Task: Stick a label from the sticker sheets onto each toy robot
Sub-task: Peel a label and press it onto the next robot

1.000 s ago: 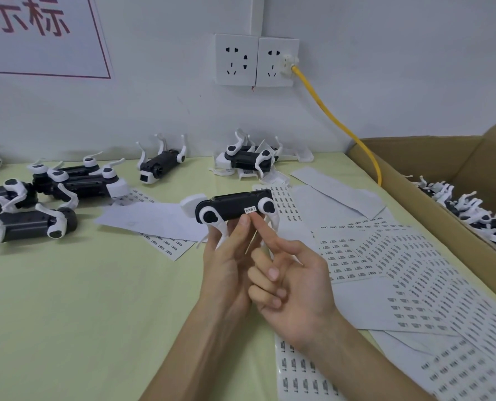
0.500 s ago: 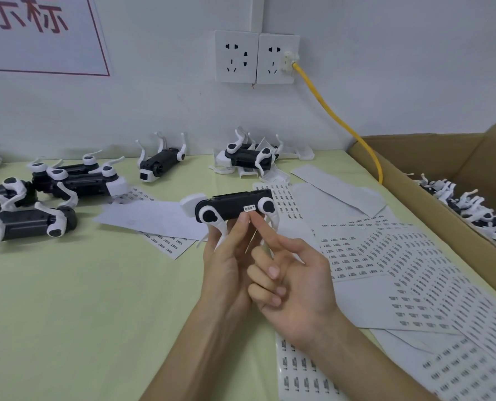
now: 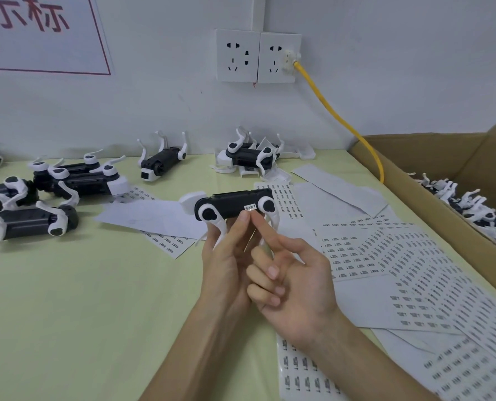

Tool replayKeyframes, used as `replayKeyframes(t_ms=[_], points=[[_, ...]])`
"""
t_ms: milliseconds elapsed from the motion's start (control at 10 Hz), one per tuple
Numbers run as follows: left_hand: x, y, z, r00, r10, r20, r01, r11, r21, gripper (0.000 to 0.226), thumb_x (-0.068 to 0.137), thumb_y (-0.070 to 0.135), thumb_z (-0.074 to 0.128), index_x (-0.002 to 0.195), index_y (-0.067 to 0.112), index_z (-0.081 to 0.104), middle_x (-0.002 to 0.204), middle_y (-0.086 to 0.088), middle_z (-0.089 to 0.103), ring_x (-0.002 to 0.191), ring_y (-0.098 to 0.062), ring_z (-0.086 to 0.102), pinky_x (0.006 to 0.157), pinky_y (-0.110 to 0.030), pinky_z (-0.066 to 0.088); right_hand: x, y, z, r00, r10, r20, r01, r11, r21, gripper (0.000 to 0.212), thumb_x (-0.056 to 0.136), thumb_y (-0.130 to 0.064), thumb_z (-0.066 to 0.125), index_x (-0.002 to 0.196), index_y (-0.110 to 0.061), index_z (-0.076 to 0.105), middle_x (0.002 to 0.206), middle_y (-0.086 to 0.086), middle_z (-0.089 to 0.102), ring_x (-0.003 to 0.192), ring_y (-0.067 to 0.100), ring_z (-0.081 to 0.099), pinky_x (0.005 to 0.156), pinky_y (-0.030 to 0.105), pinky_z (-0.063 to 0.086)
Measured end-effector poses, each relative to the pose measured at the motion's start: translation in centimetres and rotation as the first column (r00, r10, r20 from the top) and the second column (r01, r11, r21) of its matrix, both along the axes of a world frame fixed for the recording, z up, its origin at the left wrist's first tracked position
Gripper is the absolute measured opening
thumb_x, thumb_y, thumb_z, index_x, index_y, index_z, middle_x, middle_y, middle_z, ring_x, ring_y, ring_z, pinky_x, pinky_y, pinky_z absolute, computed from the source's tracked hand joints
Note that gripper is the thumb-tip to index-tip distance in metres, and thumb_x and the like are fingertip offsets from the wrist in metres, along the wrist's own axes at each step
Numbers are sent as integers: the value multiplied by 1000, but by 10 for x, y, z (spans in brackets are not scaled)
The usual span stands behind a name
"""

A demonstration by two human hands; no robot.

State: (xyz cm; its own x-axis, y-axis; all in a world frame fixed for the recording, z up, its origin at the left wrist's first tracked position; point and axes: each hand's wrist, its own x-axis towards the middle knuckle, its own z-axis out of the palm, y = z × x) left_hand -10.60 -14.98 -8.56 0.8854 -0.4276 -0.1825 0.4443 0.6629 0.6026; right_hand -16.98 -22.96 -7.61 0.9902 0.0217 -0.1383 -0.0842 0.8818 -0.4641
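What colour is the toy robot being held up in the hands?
The toy robot has a black body with white legs, joints and head. It shows best in the head view.

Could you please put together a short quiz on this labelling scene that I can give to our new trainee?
1. True or false: the left hand holds a toy robot up off the table.
2. Where does the small white label sit on that robot? A) on its black body, B) on a white leg, C) on its white head.
3. Which finger of the right hand points up at the label?
Key: 1 true; 2 A; 3 the index finger.
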Motion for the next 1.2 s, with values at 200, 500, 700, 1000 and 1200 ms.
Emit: replayKeyframes(t_ms=[200, 500, 700, 1000, 1200], points=[[-2, 0, 3, 1000, 10, -14, -10, 999, 32, 34, 79, 29, 83, 92, 21, 52, 97, -10, 73, 101, -29, 72, 80, -40, 59, 0, 0, -1, 1000, 3, 9, -3, 1000, 0, 51, 84, -25, 55, 133, -17, 68, 55, 0, 37, 40, 10, 29, 38, 22, 22], [-6, 1, 10, 992, 127, 3, -126, 984, 126, 25, 89, 21, 77, 92, 21, 52, 99, -11, 67, 103, -29, 75, 99, -50, 53, 0, 1, -2, 1000, 16, 9, -15, 1000, -27, 52, 83, -25, 56, 133, -16, 68, 56, 0, 36, 40, 10, 29, 39, 21, 21], [-6, 1, 12, 972, 229, 62, -236, 954, 186, 26, 86, 17, 77, 76, 23, 54, 97, -14, 65, 87, -22, 72, 93, -50, 53, 0, 2, -1, 1000, 27, 10, -26, 999, -40, 52, 82, -25, 56, 133, -16, 68, 55, 0, 37, 41, 10, 29, 39, 22, 21], [-4, 0, 10, 935, 340, 101, -355, 902, 245, 36, 89, 11, 75, 59, 27, 61, 91, -15, 65, 89, -25, 69, 105, -54, 51, 0, 4, -1, 1000, 16, 14, -15, 998, -62, 49, 87, -24, 51, 130, -12, 69, 55, 0, 39, 46, 11, 20, 41, 23, 22], [-3, -2, 7, 926, 369, 84, -378, 885, 272, 36, 89, 11, 75, 60, 26, 60, 92, -19, 68, 89, -26, 71, 103, -51, 54, 0, 4, -1, 1000, 19, 19, -18, 997, -76, 50, 85, -25, 53, 131, -13, 69, 56, 0, 39, 42, 10, 27, 42, 23, 22]])
